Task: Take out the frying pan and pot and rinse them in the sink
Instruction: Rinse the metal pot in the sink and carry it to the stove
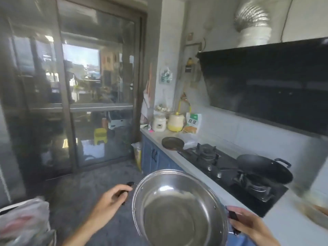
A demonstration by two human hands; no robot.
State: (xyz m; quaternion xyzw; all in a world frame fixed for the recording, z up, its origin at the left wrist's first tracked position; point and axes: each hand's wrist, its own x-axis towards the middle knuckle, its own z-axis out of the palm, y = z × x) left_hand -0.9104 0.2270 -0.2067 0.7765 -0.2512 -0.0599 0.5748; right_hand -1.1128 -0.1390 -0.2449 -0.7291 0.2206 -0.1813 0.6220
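I hold a shiny steel pot (177, 208) in the air in front of me, its open side tilted toward me. My left hand (111, 199) grips its black left handle and my right hand (248, 222) grips its black right handle. A small dark frying pan (173, 143) lies on the white counter (177, 158) to the left of the stove, its handle pointing toward the burners. No sink is in view.
A black gas stove (227, 173) carries a black wok (264, 167) on its near burner, under a black range hood (266, 82). Small appliances (174, 122) and a food bag (192, 123) stand at the counter's far end. Blue cabinets, a glass sliding door (79, 95), and plastic bags (24, 222) at lower left.
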